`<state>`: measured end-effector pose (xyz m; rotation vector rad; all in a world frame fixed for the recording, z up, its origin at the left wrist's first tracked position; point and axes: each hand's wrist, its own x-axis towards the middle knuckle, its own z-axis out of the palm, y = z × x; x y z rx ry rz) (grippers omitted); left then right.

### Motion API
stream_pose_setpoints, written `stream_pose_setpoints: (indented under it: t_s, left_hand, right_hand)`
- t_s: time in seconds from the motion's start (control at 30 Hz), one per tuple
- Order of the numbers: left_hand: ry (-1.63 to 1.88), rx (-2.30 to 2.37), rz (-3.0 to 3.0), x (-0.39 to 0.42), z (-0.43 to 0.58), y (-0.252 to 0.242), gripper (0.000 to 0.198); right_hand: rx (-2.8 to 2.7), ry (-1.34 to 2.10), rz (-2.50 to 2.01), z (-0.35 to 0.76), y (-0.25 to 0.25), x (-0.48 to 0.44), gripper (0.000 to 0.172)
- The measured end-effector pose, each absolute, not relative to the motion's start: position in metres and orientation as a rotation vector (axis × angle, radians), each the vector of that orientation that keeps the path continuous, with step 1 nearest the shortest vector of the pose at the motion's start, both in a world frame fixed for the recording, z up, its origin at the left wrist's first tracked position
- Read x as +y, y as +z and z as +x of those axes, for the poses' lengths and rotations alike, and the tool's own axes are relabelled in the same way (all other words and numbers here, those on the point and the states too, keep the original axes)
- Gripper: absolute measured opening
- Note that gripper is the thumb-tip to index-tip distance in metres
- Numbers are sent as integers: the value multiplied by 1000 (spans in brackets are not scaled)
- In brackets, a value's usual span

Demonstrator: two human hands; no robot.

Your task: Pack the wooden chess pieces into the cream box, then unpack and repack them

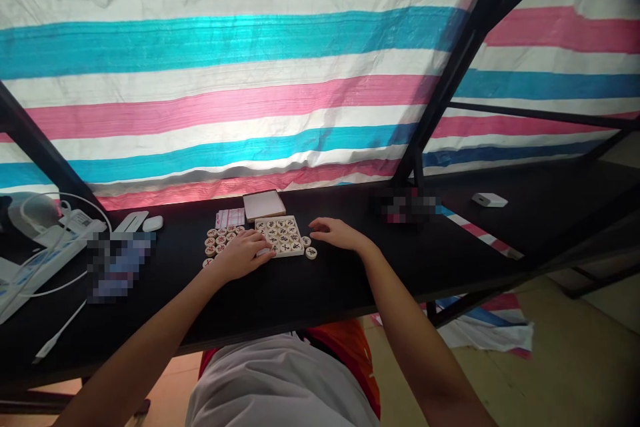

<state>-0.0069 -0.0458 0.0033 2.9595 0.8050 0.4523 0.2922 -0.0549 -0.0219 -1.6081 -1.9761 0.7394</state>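
On the black table, a white box [303, 253] holds several round pieces with black characters. My left hand [244, 255] rests over the box's left front corner, fingers spread, partly covering a group of red-marked pieces [211, 241] on the table to the left. Just right of the box lie two loose black-marked pieces, the nearer one [311, 253] in front of the other [306, 241]. My right hand [336, 232] hovers by the box's right side, thumb and fingers apart, with nothing between them. A white lid or second box [265, 205] sits behind the pieces.
A folded red-lined sheet [230, 217] lies behind the red-marked pieces. Far left are a power strip [45, 260], cables and a white earphone case [153, 223]. A white adapter [490, 200] stands at the right. Striped sheeting and black frame bars rise behind the table.
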Motion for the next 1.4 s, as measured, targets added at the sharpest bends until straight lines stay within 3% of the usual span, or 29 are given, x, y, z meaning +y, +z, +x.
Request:
stream_pose_setpoints:
  t_s: [0.43,0.93,1.23,1.4]
  left_hand:
    - [409,807,2938,-47,-7,6,34]
    - [430,785,2922,-47,-8,5,34]
    - [419,780,2913,-48,-7,7,37]
    - [420,786,2916,-49,-6,10,36]
  right_hand:
    - [-2075,579,-1561,284,-24,-52,21]
    - [-2089,588,-1513,285,-25,-51,23]
    - [-2059,561,-1468,285,-26,-53,35]
    - [-2114,599,-1432,285,-29,-51,30]
